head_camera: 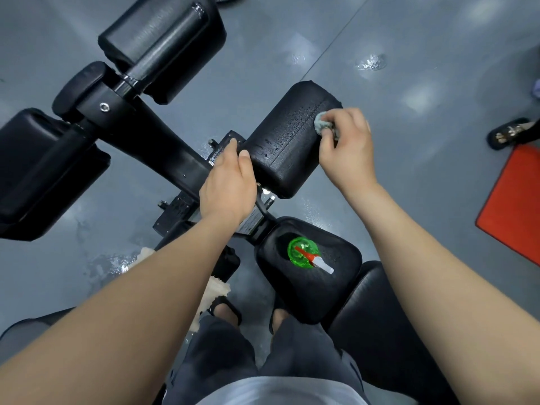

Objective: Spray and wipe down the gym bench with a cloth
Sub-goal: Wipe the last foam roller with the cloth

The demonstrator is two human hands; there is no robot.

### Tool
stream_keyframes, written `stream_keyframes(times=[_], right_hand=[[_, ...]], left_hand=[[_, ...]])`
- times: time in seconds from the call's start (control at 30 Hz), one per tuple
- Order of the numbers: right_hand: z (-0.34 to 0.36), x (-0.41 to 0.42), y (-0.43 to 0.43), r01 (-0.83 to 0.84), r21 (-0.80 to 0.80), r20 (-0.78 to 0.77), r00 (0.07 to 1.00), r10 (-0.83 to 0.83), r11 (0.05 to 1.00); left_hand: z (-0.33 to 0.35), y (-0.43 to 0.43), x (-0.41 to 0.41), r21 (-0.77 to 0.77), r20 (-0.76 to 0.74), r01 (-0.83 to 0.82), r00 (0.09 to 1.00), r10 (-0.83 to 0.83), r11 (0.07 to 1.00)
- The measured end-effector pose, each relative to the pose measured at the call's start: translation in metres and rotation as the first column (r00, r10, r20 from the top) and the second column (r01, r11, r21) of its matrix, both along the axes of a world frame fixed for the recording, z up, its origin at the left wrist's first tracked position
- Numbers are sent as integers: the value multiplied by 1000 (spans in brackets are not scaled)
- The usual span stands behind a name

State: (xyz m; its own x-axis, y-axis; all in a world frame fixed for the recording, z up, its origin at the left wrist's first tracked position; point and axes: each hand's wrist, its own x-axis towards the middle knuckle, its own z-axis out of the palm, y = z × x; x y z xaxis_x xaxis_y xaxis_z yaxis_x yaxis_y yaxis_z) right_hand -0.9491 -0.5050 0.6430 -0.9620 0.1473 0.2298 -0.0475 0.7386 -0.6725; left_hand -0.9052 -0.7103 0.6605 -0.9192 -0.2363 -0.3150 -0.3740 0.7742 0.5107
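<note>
Nearest, below the wet pad (pixel 286 144), a green spray bottle (pixel 304 252) w/ red & white nozzle is stood on the bench seat (pixel 330 290); it is held by neither hand. The L hand (pixel 228 191) is laid on the black bar (pixel 163 141) just left of the wet pad, fingers fairly straight, thumb touching the pad's end; nothing is gripped. The R hand (pixel 347 147) is set on the pad's right side; a small grey cloth (pixel 321 122) is bunched under curled fingers & pressed to the surface; droplets are seen across the pad top. Beyond & left of the wet pad, another pad (pixel 163 45) is fixed to the bar; well right of it, a red mat (pixel 514 200) is laid on the grey floor (pixel 409 39).
</note>
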Motion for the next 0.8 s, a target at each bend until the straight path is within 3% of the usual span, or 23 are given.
stream_keyframes(times=[0.37, 0.5, 0.8], right_hand=[[26, -45, 9, 24, 6, 120, 993, -25, 1000], [29, -44, 11, -72, 90, 186, 981, 54, 993], [20, -20, 8, -276, 205, 131, 959, 253, 939]], left_hand=[[2, 0, 1, 8, -49, 17, 999, -17, 1000], [2, -1, 1, 7, -68, 16, 998, -16, 1000], [1, 1, 0, 1, -65, -7, 998, 7, 1000]])
